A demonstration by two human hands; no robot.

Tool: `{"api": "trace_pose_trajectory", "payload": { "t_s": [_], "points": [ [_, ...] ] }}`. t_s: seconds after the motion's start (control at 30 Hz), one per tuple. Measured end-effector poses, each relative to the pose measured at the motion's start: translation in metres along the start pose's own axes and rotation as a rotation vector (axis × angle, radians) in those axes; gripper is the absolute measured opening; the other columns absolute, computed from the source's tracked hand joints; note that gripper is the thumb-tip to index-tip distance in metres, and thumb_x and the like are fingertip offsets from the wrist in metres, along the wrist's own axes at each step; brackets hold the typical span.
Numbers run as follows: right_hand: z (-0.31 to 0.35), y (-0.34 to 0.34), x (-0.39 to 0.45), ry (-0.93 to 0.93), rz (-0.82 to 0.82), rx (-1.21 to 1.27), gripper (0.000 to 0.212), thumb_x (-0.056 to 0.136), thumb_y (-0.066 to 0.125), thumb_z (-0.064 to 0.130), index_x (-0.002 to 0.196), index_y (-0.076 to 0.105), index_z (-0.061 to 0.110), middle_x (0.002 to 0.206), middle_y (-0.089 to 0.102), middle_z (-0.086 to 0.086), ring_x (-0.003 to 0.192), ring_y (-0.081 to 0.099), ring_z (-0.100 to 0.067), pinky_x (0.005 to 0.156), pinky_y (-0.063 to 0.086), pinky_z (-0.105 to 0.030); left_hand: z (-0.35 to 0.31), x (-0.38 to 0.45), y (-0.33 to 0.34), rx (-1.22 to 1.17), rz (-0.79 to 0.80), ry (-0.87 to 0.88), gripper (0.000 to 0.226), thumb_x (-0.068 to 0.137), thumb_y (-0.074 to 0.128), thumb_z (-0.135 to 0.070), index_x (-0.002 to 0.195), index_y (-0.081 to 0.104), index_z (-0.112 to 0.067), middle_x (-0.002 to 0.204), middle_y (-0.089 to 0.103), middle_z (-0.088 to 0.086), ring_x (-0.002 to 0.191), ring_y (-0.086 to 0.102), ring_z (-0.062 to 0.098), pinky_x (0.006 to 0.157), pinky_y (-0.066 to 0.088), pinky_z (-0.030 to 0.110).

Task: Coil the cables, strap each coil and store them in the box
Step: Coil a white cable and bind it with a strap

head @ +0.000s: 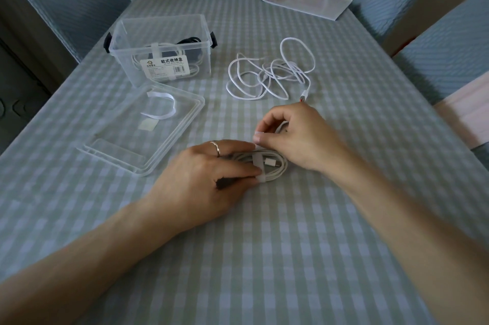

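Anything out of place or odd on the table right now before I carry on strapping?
Nothing damaged or spilled. One white cable lies loose and tangled right of the clear box, not yet coiled. A spare white strap sits on the box lid, which lies off the box.

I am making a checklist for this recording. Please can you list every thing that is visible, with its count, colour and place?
coiled cable: one, white, table near edge, between the hands
strap: one, white, across that coil
loose cable: one, white, tangled, table centre
box: one, clear, far left, strapped coils inside
lid: one, clear, before the box
spare strap: one, white, on the lid
paper: one, white, far right
left hand: presses the coil
right hand: pinches the strap's end
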State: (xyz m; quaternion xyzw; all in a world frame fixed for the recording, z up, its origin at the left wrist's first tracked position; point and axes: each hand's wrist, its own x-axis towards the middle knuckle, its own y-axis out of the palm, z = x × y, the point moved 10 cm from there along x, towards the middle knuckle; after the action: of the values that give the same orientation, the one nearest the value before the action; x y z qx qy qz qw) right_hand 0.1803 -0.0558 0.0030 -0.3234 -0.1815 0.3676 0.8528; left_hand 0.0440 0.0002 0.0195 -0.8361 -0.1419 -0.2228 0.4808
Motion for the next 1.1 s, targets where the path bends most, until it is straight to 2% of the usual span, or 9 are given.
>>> {"api": "trace_pose_trajectory", "payload": {
  "t_s": [0.1,0.27,0.37,0.53,0.73,0.87,1.0,1.1],
  "points": [
    [0.007,-0.004,-0.009,-0.080,-0.072,0.008,0.010,0.080,0.080,0.023,0.074,0.072,0.023,0.067,0.065,0.015,0.059,0.058,0.000,0.057,0.039,-0.008,-0.002,0.000,0.000,0.022,-0.004,0.008,0.013,0.085,0.072,-0.029,0.094,0.080,-0.024,0.115,0.072,-0.004,0.101,0.069,0.009,0.076,0.059,0.034],
    [0.024,-0.011,-0.025,-0.254,-0.159,-0.041,0.009,0.078,0.081,0.018,0.074,0.073,0.020,0.073,0.064,0.014,0.066,0.058,-0.013,0.061,0.043,-0.017,-0.003,0.003,0.000,0.023,0.018,0.021,0.012,0.084,0.074,-0.026,0.093,0.080,-0.023,0.109,0.074,-0.004,0.097,0.071,0.012,0.074,0.059,0.035],
    [0.031,-0.012,-0.038,-0.316,-0.176,-0.087,0.008,0.078,0.081,0.019,0.074,0.074,0.020,0.072,0.063,0.014,0.066,0.059,-0.012,0.061,0.046,-0.019,-0.004,0.003,0.000,0.015,0.037,0.037,0.012,0.086,0.072,-0.026,0.094,0.080,-0.022,0.107,0.074,-0.007,0.099,0.070,0.012,0.073,0.059,0.036],
    [0.034,-0.008,-0.055,-0.345,-0.179,-0.100,0.009,0.077,0.083,0.014,0.078,0.077,0.020,0.076,0.066,0.013,0.070,0.061,-0.005,0.062,0.043,-0.012,-0.001,0.004,0.002,-0.034,0.064,0.011,0.012,0.087,0.073,-0.024,0.097,0.079,-0.023,0.108,0.073,-0.015,0.099,0.069,0.007,0.077,0.057,0.036],
    [0.036,-0.004,-0.068,-0.336,-0.213,-0.094,0.009,0.078,0.081,0.009,0.077,0.076,0.017,0.077,0.066,0.008,0.069,0.061,-0.007,0.062,0.043,-0.011,0.010,0.002,0.001,-0.074,0.035,-0.097,0.012,0.084,0.073,-0.034,0.093,0.080,-0.030,0.109,0.073,-0.016,0.107,0.065,-0.003,0.094,0.051,0.046],
    [0.034,-0.002,-0.067,-0.328,-0.203,-0.114,0.009,0.080,0.080,0.009,0.079,0.074,0.016,0.078,0.062,0.011,0.067,0.058,0.000,0.064,0.040,-0.006,0.006,0.002,-0.001,-0.050,0.023,-0.096,0.011,0.083,0.072,-0.035,0.089,0.079,-0.029,0.104,0.074,-0.016,0.101,0.065,-0.003,0.090,0.054,0.042],
    [0.039,0.001,-0.071,-0.412,-0.212,-0.191,0.005,0.083,0.076,0.012,0.083,0.072,0.014,0.081,0.061,0.006,0.067,0.059,-0.005,0.063,0.048,-0.021,0.004,0.001,-0.001,-0.045,0.027,-0.108,0.013,0.082,0.070,-0.035,0.088,0.079,-0.028,0.101,0.075,-0.015,0.097,0.066,0.000,0.088,0.055,0.039],
    [0.035,-0.005,-0.067,-0.342,-0.227,-0.091,0.009,0.081,0.079,0.009,0.080,0.073,0.015,0.075,0.064,0.010,0.066,0.060,-0.004,0.063,0.043,-0.011,0.003,0.001,0.001,-0.037,0.054,-0.095,0.011,0.083,0.071,-0.028,0.091,0.079,-0.027,0.105,0.074,-0.014,0.097,0.069,0.006,0.088,0.055,0.044]
  ]
}}
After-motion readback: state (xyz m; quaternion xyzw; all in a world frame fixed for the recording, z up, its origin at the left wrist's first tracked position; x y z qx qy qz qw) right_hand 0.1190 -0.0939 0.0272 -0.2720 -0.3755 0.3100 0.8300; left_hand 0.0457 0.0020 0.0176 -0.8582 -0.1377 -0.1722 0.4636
